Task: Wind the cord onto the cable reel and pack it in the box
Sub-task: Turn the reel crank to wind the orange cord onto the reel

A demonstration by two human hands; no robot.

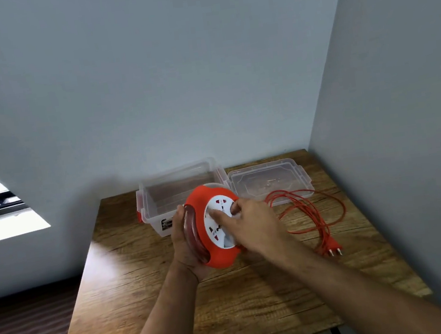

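Observation:
An orange cable reel (217, 256) with a white socket face is held upright above the wooden table. My left hand (184, 243) cups its back and left edge. My right hand (251, 225) lies on the white socket face, fingers pressed onto its centre. The orange cord (315, 210) runs from under my right hand into loose loops on the table to the right, ending in a plug (333, 248). A clear plastic box (162, 199) stands open behind the reel, nothing visible inside it.
The box's clear lid (270, 177) lies on the table right of the box, partly under the cord loops. The wooden table (151, 294) sits in a corner, with walls behind and to the right. A window is at the far left.

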